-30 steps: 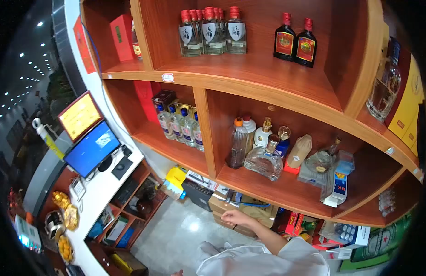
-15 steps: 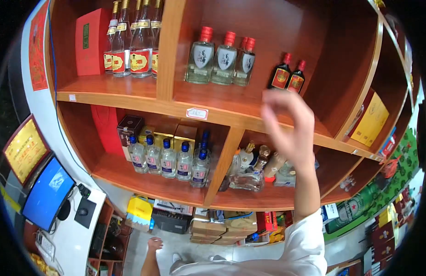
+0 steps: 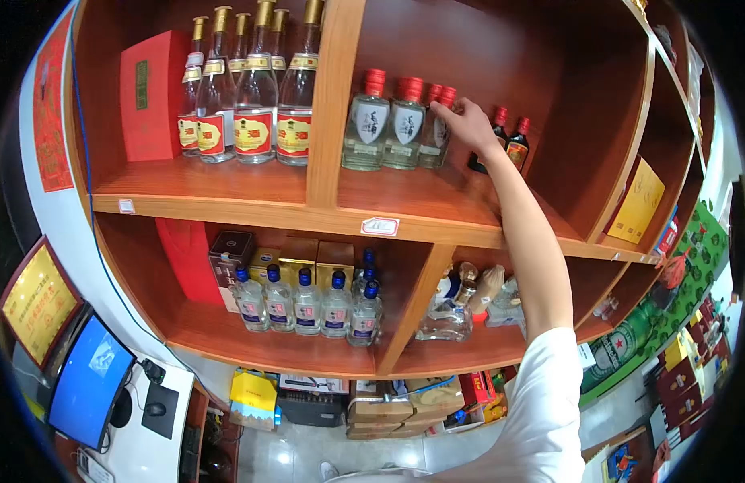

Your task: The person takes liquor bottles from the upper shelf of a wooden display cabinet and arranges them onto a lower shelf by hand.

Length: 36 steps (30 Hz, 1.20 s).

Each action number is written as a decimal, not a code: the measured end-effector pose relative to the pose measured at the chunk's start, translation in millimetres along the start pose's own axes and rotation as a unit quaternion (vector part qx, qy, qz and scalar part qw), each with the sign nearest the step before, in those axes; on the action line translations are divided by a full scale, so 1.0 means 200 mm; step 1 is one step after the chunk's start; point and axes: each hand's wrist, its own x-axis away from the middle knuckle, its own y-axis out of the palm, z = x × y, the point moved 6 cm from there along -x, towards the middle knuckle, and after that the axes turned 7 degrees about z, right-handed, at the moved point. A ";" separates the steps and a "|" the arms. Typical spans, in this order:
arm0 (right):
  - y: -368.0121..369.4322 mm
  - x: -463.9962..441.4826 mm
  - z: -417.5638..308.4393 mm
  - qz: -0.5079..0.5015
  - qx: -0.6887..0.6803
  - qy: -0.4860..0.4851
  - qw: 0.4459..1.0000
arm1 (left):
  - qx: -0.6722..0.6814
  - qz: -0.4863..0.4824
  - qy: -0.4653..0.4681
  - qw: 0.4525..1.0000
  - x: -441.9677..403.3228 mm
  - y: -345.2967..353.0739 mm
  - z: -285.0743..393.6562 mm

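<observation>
On the upper middle shelf, my right hand (image 3: 472, 127) reaches in to a clear liquor bottle (image 3: 434, 138) with a red cap and a silver shield label. Thumb and fingers close round its neck and shoulder; the bottle stands upright on the shelf. Left of it are two similar bottles, a middle one (image 3: 406, 129) and an end one (image 3: 365, 129), and another red cap shows just behind. Beyond my wrist stand two small dark bottles (image 3: 517, 146) with red caps, one partly hidden by my hand. My left hand is out of view.
A wooden divider (image 3: 334, 105) separates these from tall gold-capped bottles (image 3: 255, 133). Below, blue-capped bottles (image 3: 306, 307) and a glass decanter (image 3: 445, 322) line the lower shelf. A monitor (image 3: 92, 382) stands at left; cartons (image 3: 380, 410) sit on the floor.
My right hand has moved up and left from in front of the dark bottles to the red-capped clear bottle. My left hand has left the view, and the camera has shifted.
</observation>
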 end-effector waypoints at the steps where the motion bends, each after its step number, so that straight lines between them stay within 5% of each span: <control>1: 0.00 0.01 0.01 0.017 -0.008 -0.009 1.000 | 0.013 -0.003 0.006 1.000 0.02 0.01 0.00; 6: -0.03 0.04 0.01 0.063 -0.018 -0.057 0.996 | 0.050 -0.079 0.226 0.970 0.05 0.15 0.53; 7: -0.04 0.05 0.00 0.060 -0.026 -0.060 0.996 | -0.010 -0.079 0.267 0.960 0.28 0.23 0.82; 8: -0.06 0.07 0.00 0.066 -0.013 -0.063 0.996 | 0.058 -0.204 0.349 0.913 0.39 0.33 1.06; 9: -0.09 0.10 -0.03 0.067 -0.022 -0.067 0.995 | -0.006 -0.165 0.396 0.903 0.84 0.38 1.32; 11: -0.17 0.21 -0.11 0.069 -0.041 -0.081 0.993 | 0.037 -0.318 0.483 0.815 1.29 0.53 1.64; 15: -0.40 0.61 -0.37 0.077 -0.202 -0.154 0.964 | 0.017 -0.371 0.543 0.753 2.30 0.70 1.87; 21: -0.27 1.31 -0.73 -0.101 -0.328 -0.214 0.915 | 0.205 -0.662 0.484 0.534 3.26 0.79 1.89; 22: -0.21 1.40 -0.74 -0.196 -0.296 -0.167 0.920 | 0.198 -0.639 0.493 0.557 3.26 0.78 1.88; 25: -0.14 1.50 -0.81 -0.140 -0.235 -0.288 0.918 | 0.185 -0.587 0.541 0.573 3.17 0.79 1.88; 27: -0.15 1.37 -0.80 -0.217 -0.265 -0.214 0.915 | 0.182 -0.554 0.501 0.640 3.09 0.74 1.86; 31: -0.21 0.78 -0.78 0.092 -0.166 -0.248 0.950 | 0.171 -0.533 0.490 0.668 2.94 0.62 1.81; 36: 0.14 0.25 -0.62 0.039 -0.062 -0.169 0.983 | 0.147 -0.492 0.484 0.709 2.74 0.48 1.72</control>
